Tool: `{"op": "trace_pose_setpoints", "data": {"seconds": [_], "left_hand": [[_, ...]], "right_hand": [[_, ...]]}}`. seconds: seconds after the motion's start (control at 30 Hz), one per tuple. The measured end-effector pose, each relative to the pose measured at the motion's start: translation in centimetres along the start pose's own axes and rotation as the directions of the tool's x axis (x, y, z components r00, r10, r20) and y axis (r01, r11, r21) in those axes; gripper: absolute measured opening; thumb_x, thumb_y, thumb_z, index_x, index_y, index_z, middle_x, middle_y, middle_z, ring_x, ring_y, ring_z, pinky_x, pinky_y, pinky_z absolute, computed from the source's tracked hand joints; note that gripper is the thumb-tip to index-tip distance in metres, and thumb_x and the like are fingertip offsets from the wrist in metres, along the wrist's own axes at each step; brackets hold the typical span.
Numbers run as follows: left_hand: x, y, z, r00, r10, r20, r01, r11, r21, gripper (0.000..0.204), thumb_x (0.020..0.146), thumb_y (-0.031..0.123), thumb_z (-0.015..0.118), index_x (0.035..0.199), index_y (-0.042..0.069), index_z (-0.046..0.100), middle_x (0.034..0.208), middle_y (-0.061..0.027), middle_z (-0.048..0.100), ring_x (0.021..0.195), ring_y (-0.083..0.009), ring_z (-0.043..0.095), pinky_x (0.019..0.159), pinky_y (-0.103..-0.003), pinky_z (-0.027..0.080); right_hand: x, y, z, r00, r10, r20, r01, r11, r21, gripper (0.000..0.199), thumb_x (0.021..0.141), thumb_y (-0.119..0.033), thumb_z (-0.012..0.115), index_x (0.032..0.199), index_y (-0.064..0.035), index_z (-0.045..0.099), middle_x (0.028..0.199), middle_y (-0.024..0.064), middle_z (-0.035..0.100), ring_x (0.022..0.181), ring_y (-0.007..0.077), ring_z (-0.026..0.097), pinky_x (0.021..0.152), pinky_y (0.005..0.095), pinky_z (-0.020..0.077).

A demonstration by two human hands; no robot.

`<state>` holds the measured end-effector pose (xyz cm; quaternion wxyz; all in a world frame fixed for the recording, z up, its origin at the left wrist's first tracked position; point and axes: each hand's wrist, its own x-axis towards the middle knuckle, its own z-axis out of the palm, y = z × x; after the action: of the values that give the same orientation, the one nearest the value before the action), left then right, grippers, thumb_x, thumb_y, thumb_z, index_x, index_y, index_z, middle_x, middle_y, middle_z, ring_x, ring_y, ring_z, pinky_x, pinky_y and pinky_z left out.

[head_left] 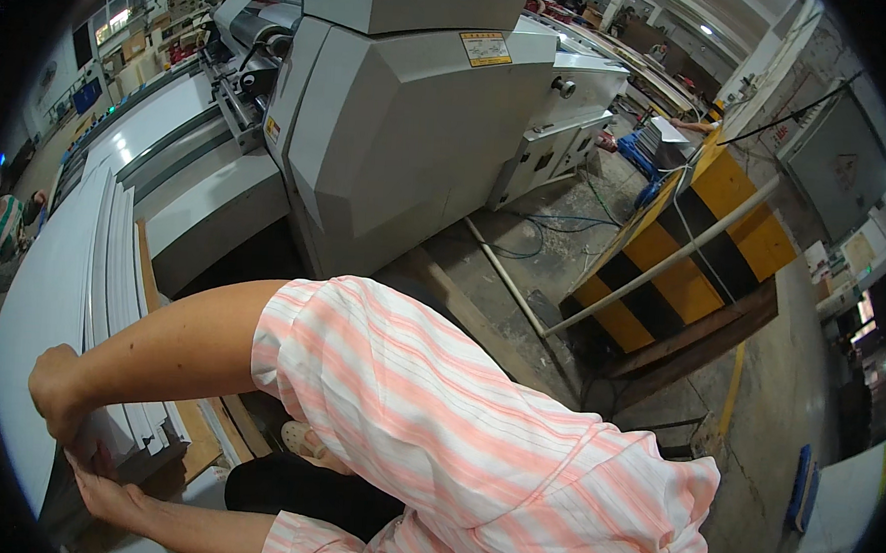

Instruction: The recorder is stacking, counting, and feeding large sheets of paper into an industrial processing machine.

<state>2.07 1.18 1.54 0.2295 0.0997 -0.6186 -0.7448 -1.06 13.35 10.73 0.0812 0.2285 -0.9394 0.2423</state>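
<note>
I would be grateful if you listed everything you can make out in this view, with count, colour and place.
machine: one, light grey, top centre
sheets: many, white, stacked at left
wooden boards: several, brown, by the stack's right side
striped barrier: one, yellow and black, right
pole: one, pale, across the barrier
thin hoses: at least two, blue and green, floor right of centre
cabinet: one, grey, upper right
other people: at least two, one in green-striped top, left edge and upper right
distant items: too small to tell
shirt: one, pink-and-white striped, lower centre
right hand: one, bare, on the sheets
left hand: one, bare, at the stack's lower end
</note>
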Motion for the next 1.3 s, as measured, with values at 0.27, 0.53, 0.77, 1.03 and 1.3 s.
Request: {"op": "trace_pose_setpoints", "data": {"seconds": [0.27, 0.53, 0.77, 1.03, 1.3], "left_hand": [[-1.7, 1.1, 0.5, 0.997, -0.051, 0.052, 0.056, 0.994, -0.093, 0.040, 0.087, 0.022, 0.050, 0.107, -0.012, 0.052, 0.101, -0.0183, 0.058, 0.090, -0.0261, 0.058, 0.082, -0.032, 0.047], [2.0, -1.8, -2.8, 0.992, 0.054, 0.114, -0.051, 0.998, -0.033, 0.033, 0.088, 0.018, 0.047, 0.106, -0.010, 0.050, 0.104, -0.0198, 0.054, 0.094, -0.0270, 0.057, 0.085, -0.030, 0.046], [-1.5, 0.6, -0.1, 0.995, -0.002, 0.100, 0.021, 0.982, -0.188, 0.039, 0.088, 0.020, 0.045, 0.119, -0.003, 0.045, 0.113, -0.0154, 0.053, 0.103, -0.0218, 0.052, 0.093, -0.033, 0.040], [-1.3, 0.3, 0.1, 0.987, 0.107, 0.123, -0.103, 0.994, -0.038, 0.032, 0.086, 0.009, 0.043, 0.114, -0.005, 0.049, 0.115, -0.0141, 0.051, 0.100, -0.0246, 0.052, 0.089, -0.032, 0.045], [-0.4, -0.9, -1.3, 0.983, 0.177, 0.054, -0.181, 0.981, 0.073, 0.034, 0.083, 0.005, 0.047, 0.114, -0.008, 0.046, 0.113, -0.0159, 0.052, 0.094, -0.0257, 0.054, 0.083, -0.031, 0.046]], "right_hand": [[5.0, 0.2, -0.3, 0.888, -0.216, -0.406, 0.112, 0.958, -0.263, 0.018, 0.063, -0.030, 0.065, 0.071, -0.0150, 0.068, 0.074, 0.0064, 0.062, 0.075, 0.0231, 0.059, 0.066, 0.0342, 0.0450], [-0.4, 0.2, 0.9, 0.892, -0.391, -0.225, 0.319, 0.900, -0.298, 0.018, 0.067, -0.030, 0.060, 0.074, -0.0149, 0.068, 0.070, 0.0068, 0.062, 0.066, 0.0240, 0.061, 0.056, 0.0360, 0.0460], [-3.0, 0.8, -0.4, 0.971, -0.240, -0.008, 0.235, 0.956, -0.173, 0.025, 0.072, -0.035, 0.058, 0.079, -0.0140, 0.068, 0.079, 0.0071, 0.064, 0.076, 0.0250, 0.060, 0.060, 0.0369, 0.0464], [0.8, 0.0, -1.2, 0.940, -0.339, -0.034, 0.287, 0.842, -0.458, 0.021, 0.073, -0.032, 0.057, 0.078, -0.0159, 0.068, 0.079, 0.0044, 0.064, 0.075, 0.0226, 0.060, 0.059, 0.0360, 0.0448], [-0.6, 0.5, -0.8, 0.878, -0.446, -0.176, 0.344, 0.842, -0.416, 0.020, 0.073, -0.029, 0.054, 0.076, -0.0156, 0.068, 0.072, 0.0065, 0.064, 0.069, 0.0240, 0.062, 0.054, 0.0365, 0.0464]]}}
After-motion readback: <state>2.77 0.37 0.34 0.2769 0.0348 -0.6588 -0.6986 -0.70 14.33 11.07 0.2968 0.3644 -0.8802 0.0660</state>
